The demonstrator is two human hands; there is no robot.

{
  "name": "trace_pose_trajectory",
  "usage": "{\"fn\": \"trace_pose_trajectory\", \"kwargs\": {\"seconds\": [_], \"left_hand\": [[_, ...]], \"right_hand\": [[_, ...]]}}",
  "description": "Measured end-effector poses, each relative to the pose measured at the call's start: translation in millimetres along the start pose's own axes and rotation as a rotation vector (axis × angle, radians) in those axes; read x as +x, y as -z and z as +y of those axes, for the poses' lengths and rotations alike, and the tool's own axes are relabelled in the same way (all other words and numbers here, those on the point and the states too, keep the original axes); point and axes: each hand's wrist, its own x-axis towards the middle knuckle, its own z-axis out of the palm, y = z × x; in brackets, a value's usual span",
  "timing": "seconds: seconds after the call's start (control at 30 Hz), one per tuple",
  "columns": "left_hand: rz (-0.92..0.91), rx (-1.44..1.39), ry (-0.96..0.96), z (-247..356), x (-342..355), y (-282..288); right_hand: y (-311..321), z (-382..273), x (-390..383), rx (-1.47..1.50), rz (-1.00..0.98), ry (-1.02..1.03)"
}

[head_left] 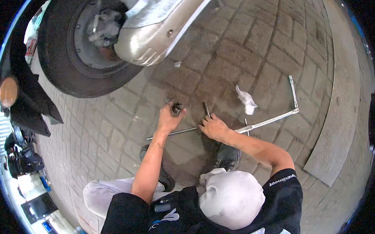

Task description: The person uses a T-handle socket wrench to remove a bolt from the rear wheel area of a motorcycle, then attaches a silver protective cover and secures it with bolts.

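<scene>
My left hand (169, 121) has its fingers curled around a small dark part (177, 109), whose kind I cannot make out. To its right, my right hand (214, 127) grips a short, thin metal rod (206, 108), its far end pointing away from me. Both hands are low over the brick paving. Between and below them a long metal bar (176, 132) lies on the ground. By my right forearm lies a steel wrench (272, 120) with a crosspiece and an angled end; whether it joins the bar is hidden. Beyond it rests a crumpled white scrap (246, 101).
A black vehicle tyre (57, 50) and a silver exhaust cover (142, 47) stand at the upper left. My dark shoes (228, 156) and white-clad knee (232, 199) are close below my hands. A grey strip (335, 151) runs along the right.
</scene>
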Motion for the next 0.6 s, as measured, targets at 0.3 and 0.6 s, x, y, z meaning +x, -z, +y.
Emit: {"fn": "trace_pose_trajectory", "kwargs": {"seconds": [0.3, 0.6], "left_hand": [[0.268, -0.455, -0.198, 51, 2, 4], [0.694, -0.955, 0.055, 78, 24, -7]], "right_hand": [[47, 27, -8, -0.175, -0.018, 0.191], [170, 69, -136, -0.09, 0.347, -0.358]]}}
